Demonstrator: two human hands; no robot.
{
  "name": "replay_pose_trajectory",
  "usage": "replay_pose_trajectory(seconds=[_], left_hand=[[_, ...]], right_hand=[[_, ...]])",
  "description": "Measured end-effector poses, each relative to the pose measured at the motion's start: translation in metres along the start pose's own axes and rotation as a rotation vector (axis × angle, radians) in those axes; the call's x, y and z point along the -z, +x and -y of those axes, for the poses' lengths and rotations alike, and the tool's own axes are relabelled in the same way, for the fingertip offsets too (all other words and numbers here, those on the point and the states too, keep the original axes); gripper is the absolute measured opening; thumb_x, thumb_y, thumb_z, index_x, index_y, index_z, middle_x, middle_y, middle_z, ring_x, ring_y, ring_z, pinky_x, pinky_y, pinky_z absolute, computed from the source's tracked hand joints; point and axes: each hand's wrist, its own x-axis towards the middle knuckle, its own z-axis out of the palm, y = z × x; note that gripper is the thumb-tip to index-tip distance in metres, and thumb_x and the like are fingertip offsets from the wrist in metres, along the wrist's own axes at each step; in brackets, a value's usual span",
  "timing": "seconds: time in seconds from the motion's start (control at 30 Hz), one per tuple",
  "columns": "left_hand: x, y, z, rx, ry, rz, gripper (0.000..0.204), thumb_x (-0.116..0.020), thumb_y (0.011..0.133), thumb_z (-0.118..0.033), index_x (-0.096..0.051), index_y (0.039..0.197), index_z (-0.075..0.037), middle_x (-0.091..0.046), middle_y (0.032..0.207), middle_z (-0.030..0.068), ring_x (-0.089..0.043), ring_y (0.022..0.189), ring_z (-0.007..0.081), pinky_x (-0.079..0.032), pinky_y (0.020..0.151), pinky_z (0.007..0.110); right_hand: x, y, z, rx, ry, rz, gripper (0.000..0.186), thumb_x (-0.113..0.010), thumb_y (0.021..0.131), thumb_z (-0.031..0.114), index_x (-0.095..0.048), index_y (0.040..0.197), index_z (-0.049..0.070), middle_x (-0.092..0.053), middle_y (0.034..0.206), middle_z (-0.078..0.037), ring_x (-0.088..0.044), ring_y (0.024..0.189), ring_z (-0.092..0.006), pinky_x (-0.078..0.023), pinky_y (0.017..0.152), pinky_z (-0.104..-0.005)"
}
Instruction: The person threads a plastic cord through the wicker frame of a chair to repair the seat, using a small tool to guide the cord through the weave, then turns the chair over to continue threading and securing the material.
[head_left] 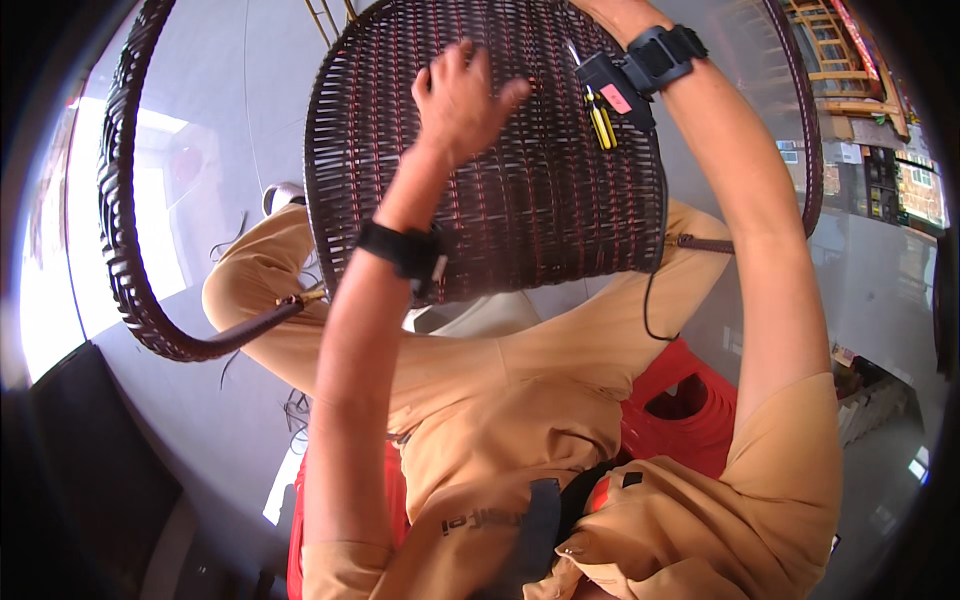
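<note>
As left fingers [461, 62] spread, wicker panel [560, 215] narrowing forward, long axis uncertain, right hand [612, 12], grip unclear

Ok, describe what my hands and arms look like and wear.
The left hand and what shows of the right hand are ungloved. A black left band carries a boxy dark unit; the black right band is broad and chunky. Short tan sleeves leave both forearms uncovered.

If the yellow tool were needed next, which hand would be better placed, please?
Probably the left hand: it is spread over the weave, apparently empty, thumb toward the yellow tool. The right hand is farther up, partly cut off by the picture's top edge.
</note>
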Motion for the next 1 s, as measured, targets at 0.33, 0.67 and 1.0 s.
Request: replay_pose_trajectory(seconds=[0.33,0.67,1.0], left_hand=[[0.024,0.090,0.022,-0.179,-0.740,-0.103,0.023,-0.064,0.081,-0.017,-0.064,0.097,-0.001,-0.065,0.080,0.0065,-0.057,0.073,0.0101,-0.046,0.067,0.027],[0.048,0.062,-0.006,-0.093,-0.988,-0.124,0.019,-0.060,0.084,-0.010,-0.062,0.094,0.005,-0.066,0.078,0.0081,-0.060,0.073,0.0106,-0.048,0.072,0.024],[0.033,0.056,-0.001,0.087,-1.304,-0.164,0.016,-0.056,0.088,-0.014,-0.062,0.088,0.000,-0.060,0.066,0.0037,-0.058,0.061,0.0108,-0.048,0.060,0.022]], right_hand=[[-0.008,-0.058,0.033,-0.425,0.431,-0.312,0.022,-0.060,0.085,0.025,-0.068,0.087,0.005,-0.061,0.073,0.000,-0.055,0.066,-0.0090,-0.047,0.063,-0.0253],[-0.006,-0.077,0.047,-0.650,0.822,-0.456,0.015,-0.066,0.079,0.013,-0.067,0.088,0.000,-0.058,0.065,-0.001,-0.047,0.056,-0.0059,-0.037,0.049,-0.0208],[0.014,-0.173,0.080,-0.942,-0.246,-0.098,0.059,-0.073,0.070,0.019,-0.046,0.120,0.000,-0.056,0.103,-0.021,-0.057,0.093,-0.0322,-0.048,0.081,-0.0384]])
